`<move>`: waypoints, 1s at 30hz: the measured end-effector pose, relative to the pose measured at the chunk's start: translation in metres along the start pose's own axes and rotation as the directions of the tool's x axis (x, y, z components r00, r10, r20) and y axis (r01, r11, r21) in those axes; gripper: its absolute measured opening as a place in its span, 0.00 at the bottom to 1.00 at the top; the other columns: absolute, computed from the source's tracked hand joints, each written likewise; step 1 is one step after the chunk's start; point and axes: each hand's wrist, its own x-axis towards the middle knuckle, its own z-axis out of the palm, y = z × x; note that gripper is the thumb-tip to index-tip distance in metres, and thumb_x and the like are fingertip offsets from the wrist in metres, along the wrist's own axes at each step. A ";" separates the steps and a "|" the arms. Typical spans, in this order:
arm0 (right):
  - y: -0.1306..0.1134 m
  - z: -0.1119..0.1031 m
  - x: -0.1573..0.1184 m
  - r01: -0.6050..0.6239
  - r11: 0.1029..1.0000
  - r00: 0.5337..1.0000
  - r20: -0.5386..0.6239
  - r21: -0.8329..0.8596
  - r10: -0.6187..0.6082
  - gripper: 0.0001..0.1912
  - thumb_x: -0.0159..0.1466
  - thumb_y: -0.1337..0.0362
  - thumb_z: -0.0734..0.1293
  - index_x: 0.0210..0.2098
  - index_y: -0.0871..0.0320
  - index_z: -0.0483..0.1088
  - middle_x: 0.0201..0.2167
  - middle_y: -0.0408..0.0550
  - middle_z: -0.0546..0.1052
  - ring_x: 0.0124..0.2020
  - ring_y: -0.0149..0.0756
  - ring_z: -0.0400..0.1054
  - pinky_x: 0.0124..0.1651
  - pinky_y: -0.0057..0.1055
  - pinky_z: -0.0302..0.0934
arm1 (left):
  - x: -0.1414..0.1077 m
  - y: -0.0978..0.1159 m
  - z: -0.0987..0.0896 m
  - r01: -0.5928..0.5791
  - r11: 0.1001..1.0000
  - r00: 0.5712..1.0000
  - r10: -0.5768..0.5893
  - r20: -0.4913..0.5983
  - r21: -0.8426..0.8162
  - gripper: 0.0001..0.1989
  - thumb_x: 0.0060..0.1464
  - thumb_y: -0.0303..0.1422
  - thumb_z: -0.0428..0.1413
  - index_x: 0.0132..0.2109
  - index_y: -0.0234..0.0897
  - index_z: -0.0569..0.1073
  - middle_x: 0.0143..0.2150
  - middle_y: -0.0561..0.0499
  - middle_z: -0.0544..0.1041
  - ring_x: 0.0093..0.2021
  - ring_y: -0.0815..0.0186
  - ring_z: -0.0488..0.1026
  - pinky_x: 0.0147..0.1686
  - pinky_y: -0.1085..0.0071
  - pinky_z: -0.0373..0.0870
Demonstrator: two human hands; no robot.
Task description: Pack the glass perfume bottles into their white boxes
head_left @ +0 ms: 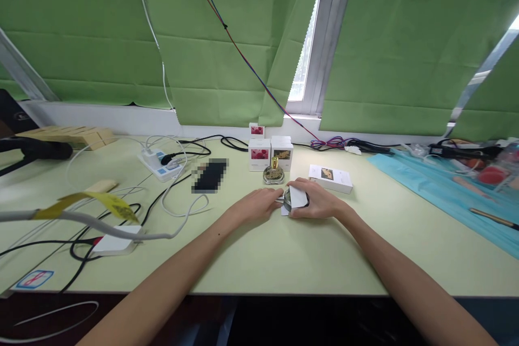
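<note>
Near the middle of the table, my right hand (316, 199) is wrapped round a white card piece (298, 198) with a dark, shiny bottle (287, 200) partly inside it. My left hand (259, 204) pinches the silvery end of that bottle from the left. Just behind my hands stands a glass perfume bottle (273, 174) with a gold cap. Behind it are white boxes, one with a pink flower picture (259, 155) and one with a yellow flower picture (283, 153). Another white box (330, 178) lies flat to the right of my right hand.
A power strip (162, 165), tangled cables and a white adapter (119, 240) lie on the left. A blurred dark object (210, 175) is left of the boxes. Blue sheeting (438, 189) with items on it covers the right side.
</note>
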 end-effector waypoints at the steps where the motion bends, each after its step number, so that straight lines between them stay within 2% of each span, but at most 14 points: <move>1: 0.000 -0.001 0.000 0.004 1.000 1.000 -0.017 0.005 -0.004 0.35 0.55 0.52 0.75 0.58 0.57 0.68 0.50 0.54 0.73 0.51 0.50 0.69 0.53 0.45 0.64 | 0.000 0.001 0.000 0.007 1.000 1.000 -0.008 -0.030 -0.021 0.05 0.64 0.33 0.47 0.41 0.40 0.67 0.40 0.45 0.76 0.40 0.56 0.74 0.36 0.67 0.65; 4: 0.001 -0.004 0.001 0.017 0.998 0.997 -0.077 0.060 -0.012 0.33 0.55 0.52 0.75 0.56 0.56 0.68 0.47 0.53 0.74 0.45 0.47 0.71 0.49 0.42 0.65 | 0.001 0.005 0.000 0.023 0.989 0.990 -0.043 -0.138 -0.147 0.07 0.61 0.32 0.48 0.45 0.40 0.68 0.39 0.47 0.76 0.38 0.58 0.73 0.34 0.68 0.64; 7: 0.002 -0.003 0.002 0.028 0.991 0.988 -0.153 0.132 -0.008 0.30 0.56 0.51 0.75 0.54 0.56 0.69 0.45 0.51 0.74 0.42 0.45 0.71 0.46 0.40 0.65 | 0.004 0.007 0.001 0.052 0.939 0.966 -0.134 -0.223 -0.340 0.12 0.58 0.33 0.52 0.50 0.40 0.68 0.34 0.51 0.74 0.32 0.63 0.71 0.31 0.70 0.63; 9: 0.003 -0.002 0.003 0.029 0.985 0.980 -0.201 0.168 0.006 0.30 0.56 0.51 0.75 0.54 0.56 0.69 0.45 0.50 0.75 0.42 0.45 0.71 0.46 0.40 0.65 | 0.006 0.009 0.003 0.043 0.880 0.945 -0.190 -0.268 -0.473 0.12 0.57 0.36 0.54 0.48 0.40 0.68 0.33 0.52 0.74 0.30 0.65 0.70 0.31 0.70 0.64; 12: 0.002 0.001 0.003 0.015 0.976 0.968 -0.249 0.217 0.041 0.32 0.55 0.50 0.75 0.55 0.56 0.69 0.47 0.51 0.75 0.45 0.46 0.70 0.47 0.41 0.66 | 0.009 0.015 0.006 -0.003 0.790 0.909 -0.253 -0.331 -0.614 0.12 0.63 0.43 0.51 0.44 0.39 0.68 0.34 0.51 0.74 0.31 0.67 0.70 0.32 0.71 0.64; 14: 0.000 0.004 0.004 0.013 0.969 0.962 -0.267 0.246 0.055 0.33 0.55 0.50 0.75 0.56 0.56 0.68 0.49 0.52 0.75 0.47 0.48 0.70 0.48 0.41 0.66 | 0.009 0.020 0.009 -0.002 0.768 0.881 -0.302 -0.365 -0.640 0.15 0.65 0.47 0.48 0.42 0.40 0.67 0.30 0.54 0.72 0.29 0.68 0.67 0.30 0.72 0.61; 17: -0.004 0.008 0.006 0.034 0.959 0.955 -0.293 0.281 0.052 0.34 0.55 0.50 0.75 0.57 0.56 0.67 0.50 0.53 0.75 0.48 0.48 0.71 0.49 0.41 0.66 | 0.009 0.026 0.012 0.006 0.779 0.817 -0.366 -0.447 -0.627 0.17 0.67 0.48 0.44 0.38 0.40 0.64 0.28 0.55 0.68 0.28 0.68 0.65 0.30 0.72 0.59; 19: -0.007 0.011 0.007 0.047 0.953 0.949 -0.312 0.299 0.051 0.34 0.55 0.50 0.75 0.57 0.56 0.67 0.50 0.53 0.75 0.47 0.47 0.71 0.49 0.41 0.66 | 0.009 0.029 0.013 0.011 0.788 0.792 -0.383 -0.476 -0.616 0.18 0.68 0.48 0.43 0.37 0.40 0.63 0.27 0.56 0.67 0.28 0.69 0.65 0.30 0.73 0.58; 30: -0.015 0.013 0.007 0.046 0.941 0.940 -0.334 0.336 0.073 0.34 0.54 0.49 0.75 0.56 0.55 0.68 0.48 0.53 0.76 0.45 0.47 0.71 0.47 0.42 0.66 | 0.011 0.031 0.018 -0.012 0.778 0.759 -0.402 -0.513 -0.628 0.18 0.68 0.49 0.42 0.36 0.41 0.59 0.24 0.58 0.63 0.24 0.70 0.60 0.27 0.73 0.57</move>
